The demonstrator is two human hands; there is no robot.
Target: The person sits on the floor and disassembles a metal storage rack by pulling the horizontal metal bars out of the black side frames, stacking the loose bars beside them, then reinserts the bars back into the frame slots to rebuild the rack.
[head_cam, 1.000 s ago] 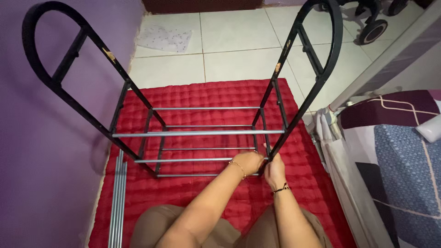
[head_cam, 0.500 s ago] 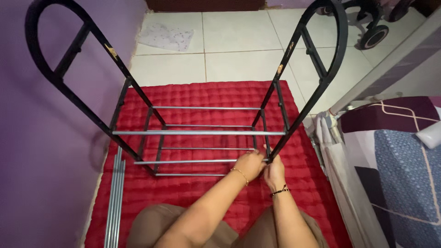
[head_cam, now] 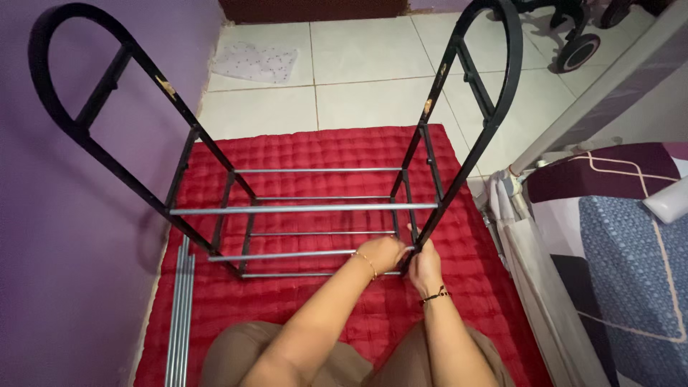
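Observation:
A black metal rack frame stands on a red quilted mat [head_cam: 322, 150], with an arched side piece on the left [head_cam: 107, 82] and one on the right [head_cam: 487, 86]. Silver rods [head_cam: 304, 208] span between them at several levels. My left hand [head_cam: 382, 252] is closed around the right end of a lower silver rod [head_cam: 279, 255], next to the right side piece. My right hand [head_cam: 426, 265] grips the lower leg of the right side piece, touching the left hand. My knees in tan trousers [head_cam: 236, 355] rest on the mat.
Several loose silver rods [head_cam: 179, 315] lie along the mat's left edge beside a purple wall [head_cam: 43, 251]. A bed with a patterned cover [head_cam: 616, 236] is at right. White floor tiles, a spotted cloth [head_cam: 254, 61] and a wheeled stroller base [head_cam: 577, 43] lie beyond.
Both hands stay at the rod's right end and the side piece's leg; the view has shifted slightly. Nothing was let go.

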